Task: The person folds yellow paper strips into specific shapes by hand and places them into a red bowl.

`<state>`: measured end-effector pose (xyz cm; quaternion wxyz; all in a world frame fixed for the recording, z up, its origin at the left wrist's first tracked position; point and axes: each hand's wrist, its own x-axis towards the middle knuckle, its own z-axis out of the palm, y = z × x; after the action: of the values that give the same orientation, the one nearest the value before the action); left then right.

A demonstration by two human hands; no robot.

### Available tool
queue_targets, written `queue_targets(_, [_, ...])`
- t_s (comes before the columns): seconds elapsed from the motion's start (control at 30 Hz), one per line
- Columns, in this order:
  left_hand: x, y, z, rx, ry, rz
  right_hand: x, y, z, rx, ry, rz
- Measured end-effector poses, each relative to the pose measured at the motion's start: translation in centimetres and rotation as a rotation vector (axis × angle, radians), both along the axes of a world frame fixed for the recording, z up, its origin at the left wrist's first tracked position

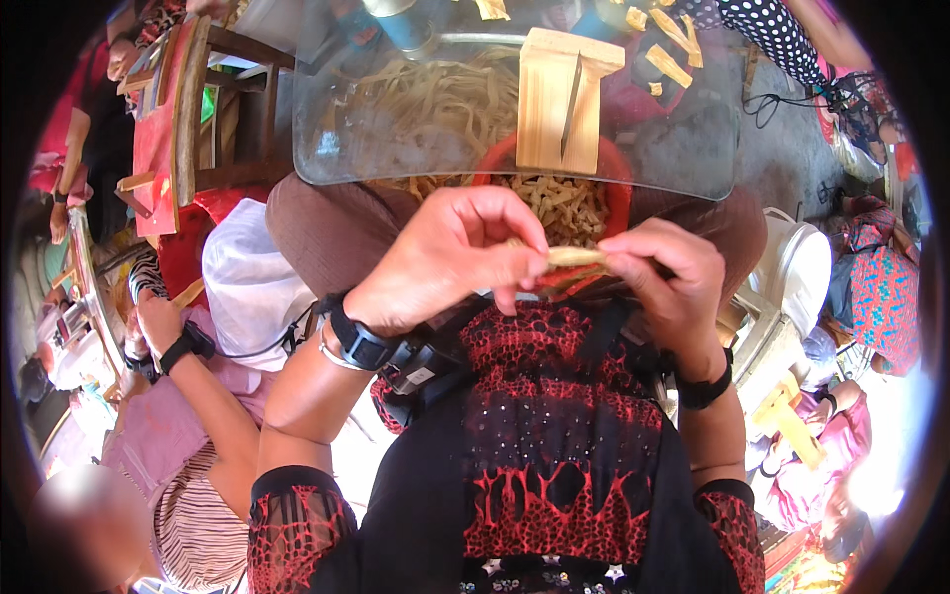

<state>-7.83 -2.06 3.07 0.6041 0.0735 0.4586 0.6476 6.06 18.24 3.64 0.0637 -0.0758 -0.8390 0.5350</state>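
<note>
Between my two hands, in front of my chest, is a short pale-yellow strip [574, 256] that looks folded or rolled; its exact kind I cannot make out. The thumb and fingers of my left hand [445, 257] pinch its left end. At the other end, my right hand [675, 277] grips it between thumb and forefinger. Just beyond them, a red basin [621, 203] stands between my knees, partly under the glass tabletop [683, 153]. Many similar short yellowish pieces [572, 205] fill the basin.
On the glass stands a light wooden block [539, 104] with a thin dark blade [572, 107] along it. Several yellow pieces [669, 65] lie at the far right. Long pale strips [435, 99] show beneath the glass. A co-worker's forearm [213, 396] is close on my left.
</note>
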Motion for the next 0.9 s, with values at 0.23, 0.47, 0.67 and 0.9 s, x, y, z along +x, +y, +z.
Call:
queue_targets(0.23, [-4.3,3.2,-2.0,0.034,-0.069,0.188,-5.6,2.7,-1.4,0.171,0.11,-0.095])
queue_targets(0.47, [-6.6,4.8,-3.2,-0.035,-0.145,0.262,-8.4,3.4,-3.2,0.193,0.164,-0.176])
queue_targets(0.67, [-6.4,5.0,-4.4,-0.023,-0.137,0.27,-7.8,4.1,-4.6,0.356,0.061,-0.072])
queue_targets(0.9, [0.0,3.2,-4.0,0.007,-0.245,0.077,-3.0,5.8,-1.9,-0.279,0.289,-0.506])
